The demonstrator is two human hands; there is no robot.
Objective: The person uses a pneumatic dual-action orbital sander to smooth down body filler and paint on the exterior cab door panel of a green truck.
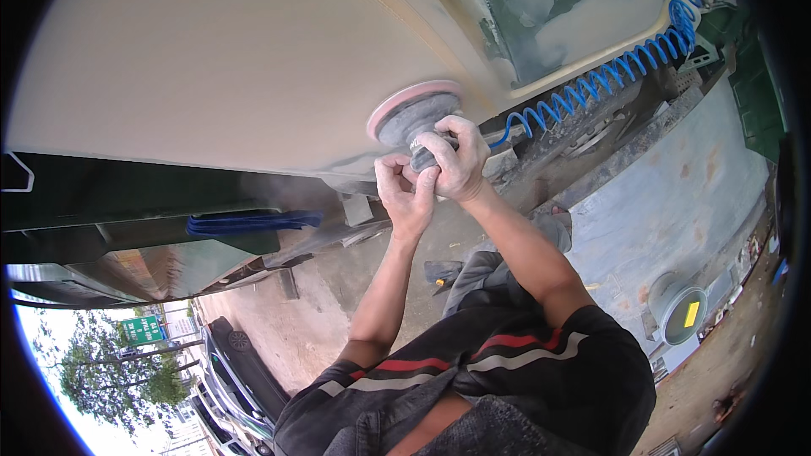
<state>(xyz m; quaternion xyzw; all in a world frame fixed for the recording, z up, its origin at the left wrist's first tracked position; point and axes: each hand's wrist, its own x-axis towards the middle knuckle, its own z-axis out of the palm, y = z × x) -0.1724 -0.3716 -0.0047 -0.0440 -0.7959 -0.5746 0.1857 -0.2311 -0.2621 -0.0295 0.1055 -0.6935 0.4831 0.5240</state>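
Both my hands are on a round air sander (416,116) with a grey body and a pink-edged disc. The disc lies against a beige vehicle panel (220,59), close to its lower edge. My right hand (460,159) wraps round the sander's dusty black grip from the right. From the left, my left hand (407,194) closes on the sander's near end, thumb and bent fingers pressed to it; part of its hold is hidden. Pale dust coats both hands. A blue coiled hose (621,72) runs from beside the sander to the upper right.
A recessed green section with pale filler patches (600,21) is right of the panel. Below the panel hang a dark blue strap bundle (253,222) and dark vehicle parts. A grey sheet (667,177) and a round tin (683,317) are at right. Parked cars (241,384) stand lower left.
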